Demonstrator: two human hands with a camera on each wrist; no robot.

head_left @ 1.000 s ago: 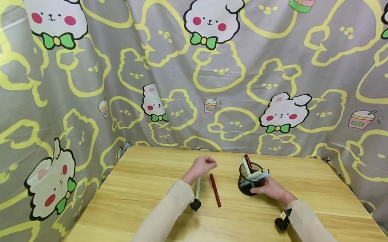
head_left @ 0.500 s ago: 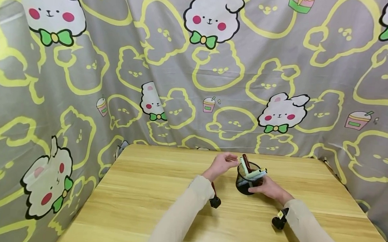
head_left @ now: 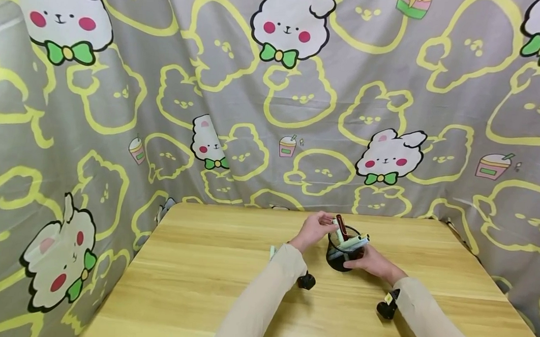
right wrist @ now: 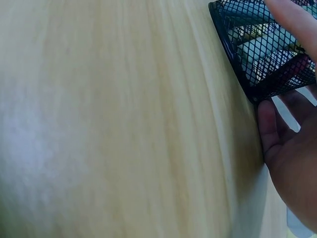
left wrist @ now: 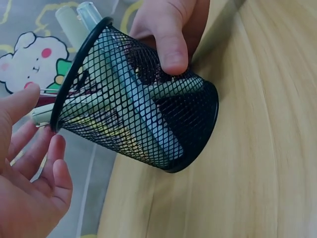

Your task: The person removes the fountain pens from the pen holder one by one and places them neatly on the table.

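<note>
My right hand [head_left: 375, 263] grips the mesh cup [left wrist: 190, 116]; whether my half-curled left hand [head_left: 313, 231] pinches its leftmost pale pen [left wrist: 43, 114], I can't tell.

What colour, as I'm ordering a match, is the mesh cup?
The mesh cup is black, clearest in the left wrist view.

The left hand's grip [left wrist: 32, 186] touches a pale green pen [left wrist: 43, 115] beside a dark red pen [left wrist: 46, 101], both poking from a black mesh cup [left wrist: 190, 124] that the right hand's grip [left wrist: 171, 34] holds.
</note>
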